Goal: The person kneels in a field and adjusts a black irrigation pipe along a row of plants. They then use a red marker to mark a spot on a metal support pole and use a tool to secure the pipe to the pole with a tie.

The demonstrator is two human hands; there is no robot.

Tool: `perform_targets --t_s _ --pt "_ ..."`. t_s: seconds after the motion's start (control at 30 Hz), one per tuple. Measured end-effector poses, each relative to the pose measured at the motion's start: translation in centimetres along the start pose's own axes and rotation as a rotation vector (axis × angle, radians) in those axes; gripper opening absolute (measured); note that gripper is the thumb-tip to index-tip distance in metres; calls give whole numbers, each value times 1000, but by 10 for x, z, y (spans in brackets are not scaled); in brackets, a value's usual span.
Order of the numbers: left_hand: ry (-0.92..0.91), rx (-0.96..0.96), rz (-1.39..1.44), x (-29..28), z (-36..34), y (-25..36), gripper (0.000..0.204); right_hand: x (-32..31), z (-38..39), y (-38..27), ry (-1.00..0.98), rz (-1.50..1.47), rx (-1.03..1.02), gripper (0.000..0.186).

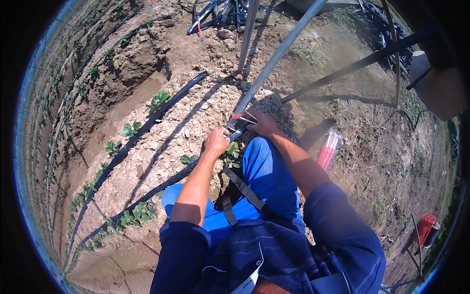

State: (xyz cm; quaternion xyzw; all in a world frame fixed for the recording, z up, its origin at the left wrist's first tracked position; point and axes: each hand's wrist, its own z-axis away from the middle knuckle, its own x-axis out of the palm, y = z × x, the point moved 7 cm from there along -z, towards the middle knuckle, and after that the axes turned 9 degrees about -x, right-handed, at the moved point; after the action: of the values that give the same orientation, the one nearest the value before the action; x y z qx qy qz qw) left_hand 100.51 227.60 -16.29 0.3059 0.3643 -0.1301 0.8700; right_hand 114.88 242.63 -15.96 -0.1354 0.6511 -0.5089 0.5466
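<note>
My left hand (217,142) is closed on the free end of a black drip hose (182,172) that runs over the soil. Beside it my right hand (263,123) pinches the same end, its fingertips partly hidden. Thin red-and-white strips (240,116) stick up at my right fingers, in front of the foot of a slanting metal pole (274,61); whether they are gripped or tied on, I cannot tell. Another black hose (142,130) lies parallel on the left, apart from my hands. Small green plants (139,213) grow along both hoses.
A clear packet of red-and-white strips (330,149) lies right of my knee (259,157). More poles (352,66) stand or slant ahead. Tangled black hose (230,14) lies at the far side. A red crate (425,228) sits far right. A trench drops off on the left.
</note>
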Motion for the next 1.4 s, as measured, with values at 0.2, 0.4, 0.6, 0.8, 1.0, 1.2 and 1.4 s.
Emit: perform_targets --t_s 0.2,0.4,0.6,0.8,1.0,1.2,1.4 --pt "-95 137 22 7 12 6 42 2 0 2 -11 67 -51 52" --pt "67 339 -179 8 19 17 41 9 0 -2 -125 -157 -111 44" --pt "68 301 -143 10 16 16 38 14 2 11 -110 -219 -78 32" --pt "80 348 -101 26 22 22 26 22 4 32 -85 -73 -68 36" --pt "70 332 -24 24 29 4 34 44 -3 11 -222 -123 -151 61" --pt "-47 271 40 24 13 12 42 61 -11 32 -219 -435 -94 50" --pt "-105 278 100 22 2 16 41 58 -5 26 -174 -619 13 39"
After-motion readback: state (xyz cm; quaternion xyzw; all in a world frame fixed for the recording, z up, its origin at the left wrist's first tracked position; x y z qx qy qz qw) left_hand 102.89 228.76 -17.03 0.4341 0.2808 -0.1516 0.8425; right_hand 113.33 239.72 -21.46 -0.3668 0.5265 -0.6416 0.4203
